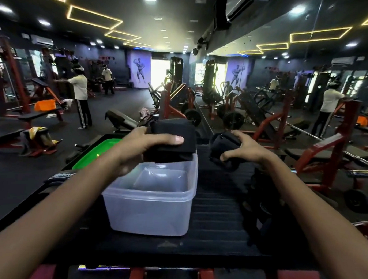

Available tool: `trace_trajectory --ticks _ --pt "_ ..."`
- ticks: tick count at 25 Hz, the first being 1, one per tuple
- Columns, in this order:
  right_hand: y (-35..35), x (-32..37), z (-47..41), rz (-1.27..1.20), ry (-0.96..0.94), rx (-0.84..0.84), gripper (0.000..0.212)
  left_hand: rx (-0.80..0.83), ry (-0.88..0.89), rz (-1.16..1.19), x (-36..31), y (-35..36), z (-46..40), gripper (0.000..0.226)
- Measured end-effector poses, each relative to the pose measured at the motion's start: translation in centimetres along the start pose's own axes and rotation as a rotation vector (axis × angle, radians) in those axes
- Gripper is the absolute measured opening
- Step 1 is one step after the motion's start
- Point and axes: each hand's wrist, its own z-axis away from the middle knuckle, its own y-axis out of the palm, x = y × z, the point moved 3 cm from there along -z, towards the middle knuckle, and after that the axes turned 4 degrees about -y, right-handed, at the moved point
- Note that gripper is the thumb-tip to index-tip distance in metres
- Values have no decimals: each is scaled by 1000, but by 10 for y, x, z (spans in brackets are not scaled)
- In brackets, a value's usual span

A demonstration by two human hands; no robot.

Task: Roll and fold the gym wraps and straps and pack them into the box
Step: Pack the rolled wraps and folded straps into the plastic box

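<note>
Folded wrap (174, 138) gripped by left hand (143, 145) above box (151, 203); rolled strap (224, 149) gripped by right hand (248, 151).

A plastic box (151, 205) is set on the table (215, 208), near its middle. A lid (94, 152) lies just behind and left of the box. A folded wrap (174, 138) is held by the left hand (138, 144) above the box's far rim. A rolled wrap (224, 149) is held by the right hand (246, 150) to the right of the box, above the table. More straps (261, 202) lie on the table's right side.
</note>
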Motion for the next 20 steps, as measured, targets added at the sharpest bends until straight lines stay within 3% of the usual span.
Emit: trace_trajectory --ticks 5,8,11,16,20 --pt "9 46 -23 -160 -103 -67 52 -180 -133 50 17 -64 -43 20" --pt "30 76 -45 -224 -117 -15 60 -187 -149 79 25 -80 -72 21" --pt "59 87 -68 -75 -55 104 62 -173 -190 5 34 -91 -96 26" --pt "84 84 -81 264 33 278 53 -158 -224 -216 41 -95 -117 58" --pt "99 92 -88 652 18 386 62 -164 -210 -622 43 -86 -123 72"
